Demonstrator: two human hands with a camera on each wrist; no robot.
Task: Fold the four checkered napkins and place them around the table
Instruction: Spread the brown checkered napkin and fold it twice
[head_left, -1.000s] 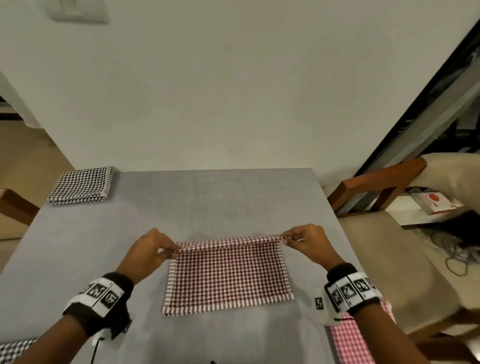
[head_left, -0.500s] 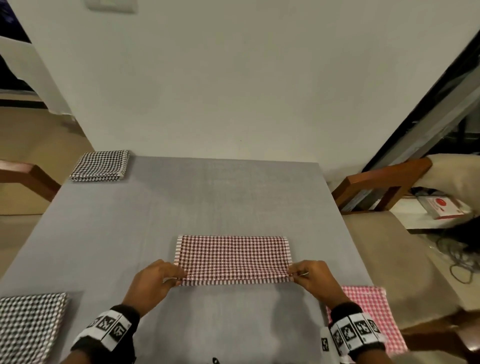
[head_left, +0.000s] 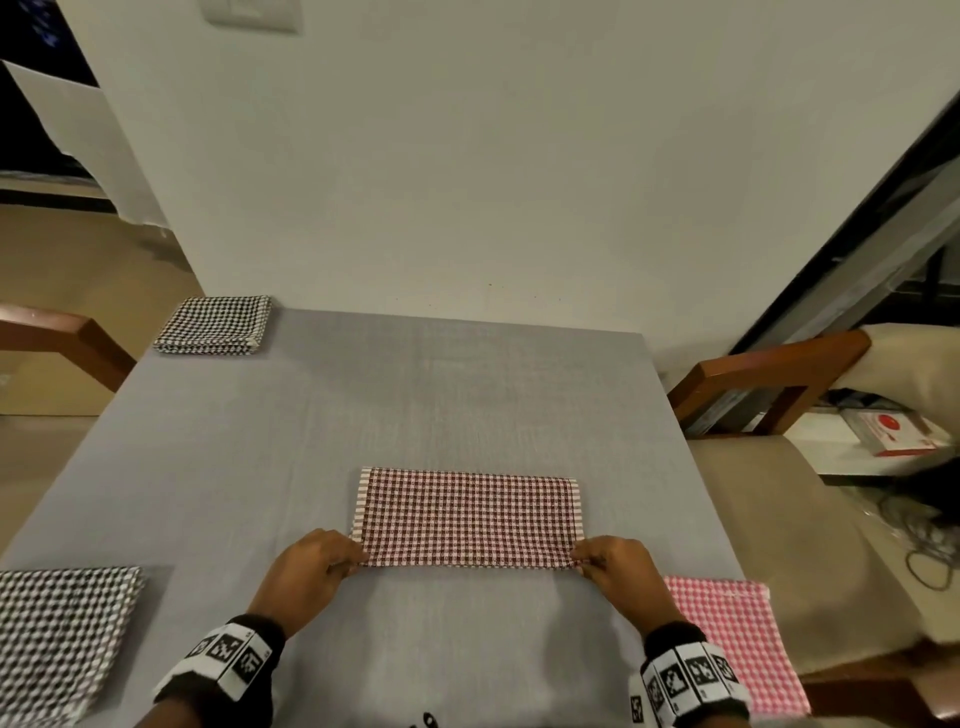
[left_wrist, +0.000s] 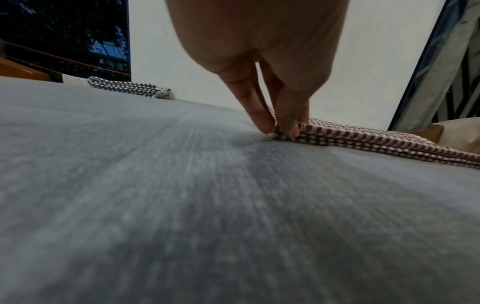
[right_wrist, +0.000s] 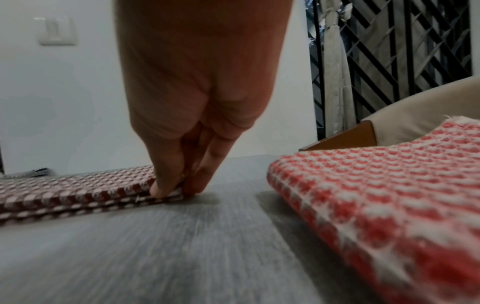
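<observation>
Two hands are at work on one cloth. The left hand (head_left: 306, 571) pinches the near left corner of the maroon checkered napkin (head_left: 467, 514), thumb and fingers closed on the stacked layers, as the left wrist view shows; the right hand (head_left: 618, 574) pinches the near right corner the same way. Both corners sit low against the counter (head_left: 441, 395), and the napkin lies as a long strip folded over on itself in the middle of it.

The risk, as I judge it, lies in the letting go. The layers at the near edge are not perfectly flush, and if either hand releases unevenly or drags as it lifts, the upper layer could slide and leave the edges staggered. The weave looks thick and springy, so the fold may lift open unless pressed flat. A second fold across the length would stack more layers, and any skew already present would grow.

Beyond the hands, a pink checkered napkin (head_left: 737, 639) lies at the near right edge of the counter, seemingly overhanging toward a chair (head_left: 769, 379), where a brush of the right wrist could push it off. A black checkered napkin (head_left: 57, 629) lies near left, and another folded black one (head_left: 215, 325) sits at the far left corner.

No containers are in view, so nothing is held in any.
</observation>
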